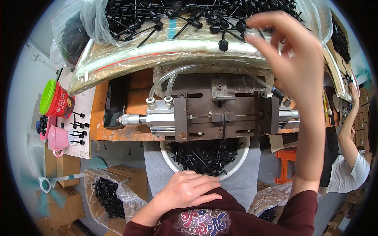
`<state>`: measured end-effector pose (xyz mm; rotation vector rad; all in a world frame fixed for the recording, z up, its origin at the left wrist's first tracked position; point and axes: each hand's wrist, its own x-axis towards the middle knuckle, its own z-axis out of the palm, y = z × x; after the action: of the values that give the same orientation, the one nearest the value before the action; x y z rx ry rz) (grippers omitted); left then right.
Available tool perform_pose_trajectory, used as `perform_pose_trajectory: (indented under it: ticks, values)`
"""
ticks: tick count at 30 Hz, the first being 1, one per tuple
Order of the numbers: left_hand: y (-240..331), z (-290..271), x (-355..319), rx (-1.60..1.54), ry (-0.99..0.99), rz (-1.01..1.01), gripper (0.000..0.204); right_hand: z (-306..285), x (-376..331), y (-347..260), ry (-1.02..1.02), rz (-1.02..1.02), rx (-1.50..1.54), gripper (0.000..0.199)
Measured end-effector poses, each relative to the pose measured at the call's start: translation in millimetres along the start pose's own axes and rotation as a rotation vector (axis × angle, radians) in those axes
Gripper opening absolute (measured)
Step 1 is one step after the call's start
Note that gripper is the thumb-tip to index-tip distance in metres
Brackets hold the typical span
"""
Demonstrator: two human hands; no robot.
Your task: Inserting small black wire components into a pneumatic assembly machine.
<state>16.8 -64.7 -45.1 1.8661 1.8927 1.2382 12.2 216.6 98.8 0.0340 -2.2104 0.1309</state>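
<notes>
Reaching above the press (220, 114), the right hand (293, 59), fingers apart and empty, could snag the bag (118, 51), spilling pins (189, 17); the left hand (187, 190) rests open.

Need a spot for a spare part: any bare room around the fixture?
Bare orange bench top between the dark phone and the metal fixture. Crowded: white board at left holds black pins, the bowl below is full, the bag covers the back.
</notes>
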Motion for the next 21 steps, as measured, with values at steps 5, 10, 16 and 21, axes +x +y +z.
perform_pose_trajectory:
  ticks: [5,10,16,21]
  values:
    - [3.8,6.8,-0.1,-0.012,-0.041,0.019,0.026,21.6,75.8,22.6,-0.491,0.047,-0.3,0.027]
    - [4.4,7.2,-4.1,-0.007,-0.038,-0.005,0.025,59.5,101.5,23.3,-0.94,0.165,-0.5,0.031]
    - [-0.9,7.4,-10.8,0.001,-0.036,-0.022,0.024,42.2,101.5,37.3,-0.98,0.058,-0.115,0.033]
    - [-1.2,9.6,-9.5,-0.007,-0.047,-0.021,0.024,24.5,103.4,30.4,-1.007,0.231,-0.01,0.043]
